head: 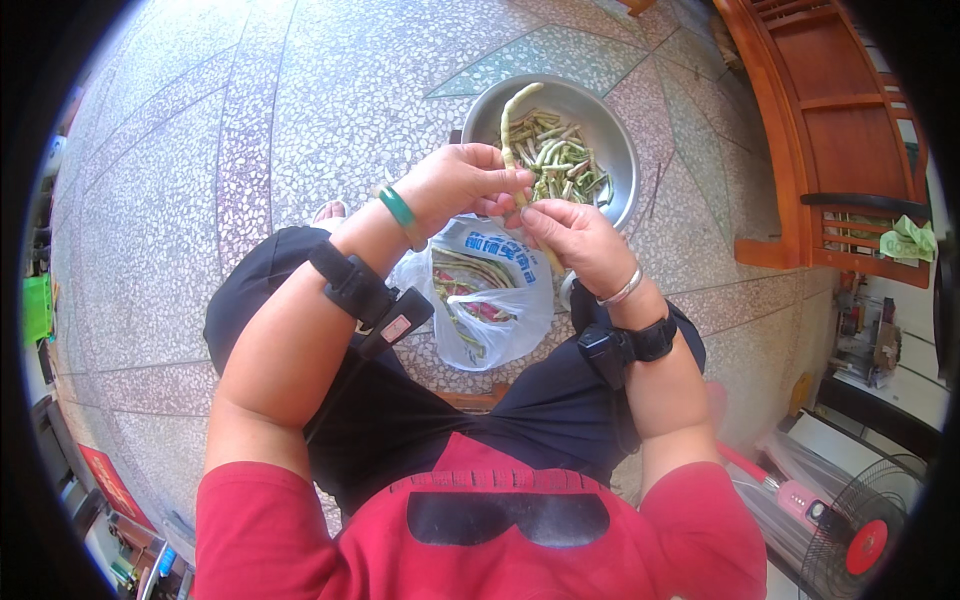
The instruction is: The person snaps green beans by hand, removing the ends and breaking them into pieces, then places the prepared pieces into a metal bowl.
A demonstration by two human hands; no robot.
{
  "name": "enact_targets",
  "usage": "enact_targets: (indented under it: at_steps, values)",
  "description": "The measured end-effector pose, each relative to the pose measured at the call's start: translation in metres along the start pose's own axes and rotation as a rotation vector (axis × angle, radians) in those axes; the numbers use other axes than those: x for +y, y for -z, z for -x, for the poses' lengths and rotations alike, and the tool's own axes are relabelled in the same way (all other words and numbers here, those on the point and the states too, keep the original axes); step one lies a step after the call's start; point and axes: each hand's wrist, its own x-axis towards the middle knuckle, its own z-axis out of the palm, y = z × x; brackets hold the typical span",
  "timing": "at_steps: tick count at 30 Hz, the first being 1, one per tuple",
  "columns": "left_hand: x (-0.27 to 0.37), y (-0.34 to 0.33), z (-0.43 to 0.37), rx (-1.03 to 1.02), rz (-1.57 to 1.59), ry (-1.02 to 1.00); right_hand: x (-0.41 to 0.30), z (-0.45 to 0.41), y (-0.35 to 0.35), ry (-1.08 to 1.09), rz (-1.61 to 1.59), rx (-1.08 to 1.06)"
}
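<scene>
Both hands grip one long pale green bean pod (pixel 508 124) above the near side of a metal basin (pixel 624 135). My left hand (pixel 472 178) pinches it around its middle, and its curved tip points away from me. Close beside it, my right hand (pixel 576 234) holds the lower part, whose end shows beneath the fingers. Many short bean pieces (pixel 556 154) lie in the basin. Between my knees stands a white translucent plastic bag (pixel 457 341) with printed writing. Long whole beans (pixel 469 262), some over something reddish, show through its opening.
A wooden chair or bench (pixel 795 135) stands at the right, with a crumpled green bag (pixel 909 240) on it. A fan (pixel 866 536) is at the lower right. Speckled terrazzo floor (pixel 360 90) surrounds the basin. Black devices (pixel 394 322) are strapped to both forearms.
</scene>
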Motion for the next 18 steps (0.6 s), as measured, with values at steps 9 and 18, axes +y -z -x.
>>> enact_targets:
  at_steps: [9, 18]
  values:
    - [0.001, -0.002, 0.001, -0.078, 0.277, -0.071, 0.007, -0.009, 0.013, -0.178, -0.586, -0.11]
    - [0.001, -0.011, 0.0, 0.167, -0.059, -0.228, 0.014, -0.018, 0.009, -0.213, -0.76, 0.029]
